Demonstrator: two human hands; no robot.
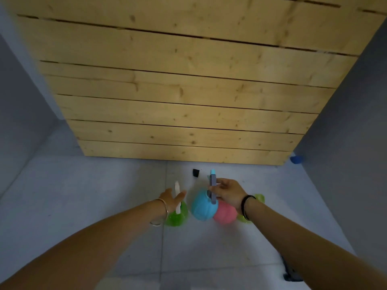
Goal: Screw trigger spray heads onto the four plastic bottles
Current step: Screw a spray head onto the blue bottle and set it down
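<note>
Several round plastic bottles stand in a row on the pale floor. A green bottle (176,215) at the left carries a white spray head (177,195); my left hand (171,198) reaches around that head, fingers near it. My right hand (227,192) grips a grey and light-blue spray head (213,186) over the neck of the blue bottle (202,206). A pink bottle (225,214) stands right of the blue one. A yellow-green bottle (259,198) is mostly hidden behind my right wrist.
A stack of pale wooden planks (188,101) rises just behind the bottles. A small black part (195,172) lies on the floor (104,195) near the planks. A blue object (296,159) sits at the right wall. A dark object (291,273) lies under my right forearm.
</note>
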